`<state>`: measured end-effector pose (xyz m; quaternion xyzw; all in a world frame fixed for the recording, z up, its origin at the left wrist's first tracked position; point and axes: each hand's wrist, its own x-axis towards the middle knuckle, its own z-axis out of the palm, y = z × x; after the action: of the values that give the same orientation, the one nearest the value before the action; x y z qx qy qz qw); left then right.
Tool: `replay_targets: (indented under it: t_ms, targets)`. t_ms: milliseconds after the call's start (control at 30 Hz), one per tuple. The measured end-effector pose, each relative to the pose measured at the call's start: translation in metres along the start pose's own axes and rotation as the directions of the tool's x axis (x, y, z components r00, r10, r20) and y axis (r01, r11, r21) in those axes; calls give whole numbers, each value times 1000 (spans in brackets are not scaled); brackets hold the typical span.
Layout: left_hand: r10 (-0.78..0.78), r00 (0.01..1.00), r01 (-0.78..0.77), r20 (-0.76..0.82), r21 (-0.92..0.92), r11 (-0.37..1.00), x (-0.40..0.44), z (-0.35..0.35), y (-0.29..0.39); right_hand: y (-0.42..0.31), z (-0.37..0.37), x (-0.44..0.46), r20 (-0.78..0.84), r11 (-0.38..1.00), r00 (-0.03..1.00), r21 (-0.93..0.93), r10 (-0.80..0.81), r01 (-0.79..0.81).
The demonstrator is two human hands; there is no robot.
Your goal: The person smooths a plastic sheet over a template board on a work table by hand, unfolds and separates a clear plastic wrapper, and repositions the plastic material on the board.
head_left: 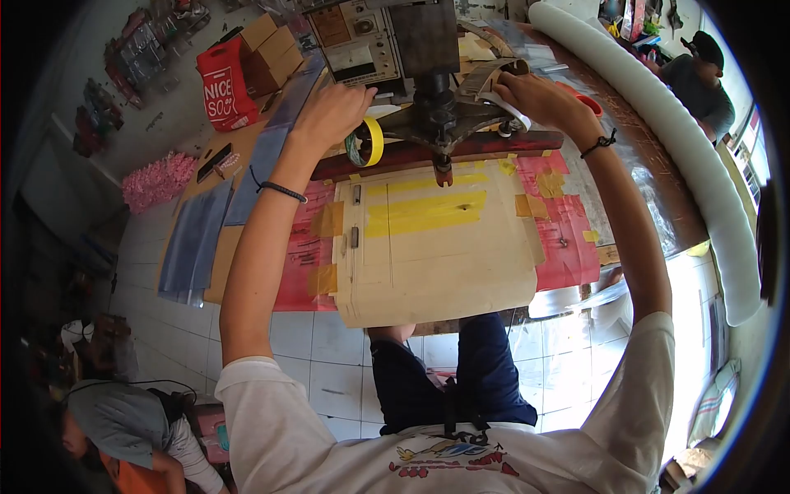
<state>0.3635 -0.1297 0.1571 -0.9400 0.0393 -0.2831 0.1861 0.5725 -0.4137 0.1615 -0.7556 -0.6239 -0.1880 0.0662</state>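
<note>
The biggest thing here is my table (634, 136), and it is full. A long, fat white roll (690, 156) curves down its right side. One person (699, 86) in a dark cap is past the roll, and another person (115, 420) in a grey top bends low, down on my left. The big dark machine (428, 45) is right in front of me and hides the back of the table. Its dark red bar (494, 146) runs across the far end of the cream sheet (448, 272), which lies in the middle on top of the red sheet (568, 263). Blue sheets (197, 247) lie to the left, and my left arm crosses in front of them. A brown box (276, 58) and a red bag (226, 95) sit together at the far left, with a pink bundle (160, 179) nearer. My left hand (336, 115) is curled by the machine's front; my right hand (543, 99) is bent beside a tan curved piece (485, 81). My fingertips are too small to see well, so I can't tell if either hand grips anything. A yellow ring (376, 142) hangs just below my left hand.
</note>
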Motion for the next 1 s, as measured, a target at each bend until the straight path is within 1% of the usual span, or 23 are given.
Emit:
replay_targets:
  t_ms: [100,200,300,400,500,600,700,800,900,1000]
  targets:
    - [-43,994,43,101,6,999,1,5,-3,5,3,2,-26,999,999,25,-41,42]
    - [-139,986,144,96,-41,989,1,0,3,4,-4,4,119,998,991,-5,57,-57]
    - [-236,969,235,74,17,972,2,0,9,2,-9,5,161,994,985,68,68,-80]
    - [-245,969,245,-18,132,960,4,6,13,7,-9,8,231,973,962,144,144,-180]
    - [-311,944,305,106,68,950,6,-1,14,11,-8,7,178,991,980,89,85,-102]
    - [-419,893,417,164,44,908,5,-17,20,8,-12,6,106,986,989,114,107,-119]
    - [-407,910,415,81,-174,893,-3,-30,15,11,-25,8,200,985,976,131,86,-114]
    - [-232,961,267,149,-305,914,-11,-39,-4,15,-21,8,125,980,991,190,39,-62]
    - [-246,959,281,142,-338,898,-11,-36,-8,18,-21,11,144,993,990,115,12,-28]
    - [-226,957,284,183,-421,861,-11,-37,-12,20,-24,12,171,989,985,145,8,-33]
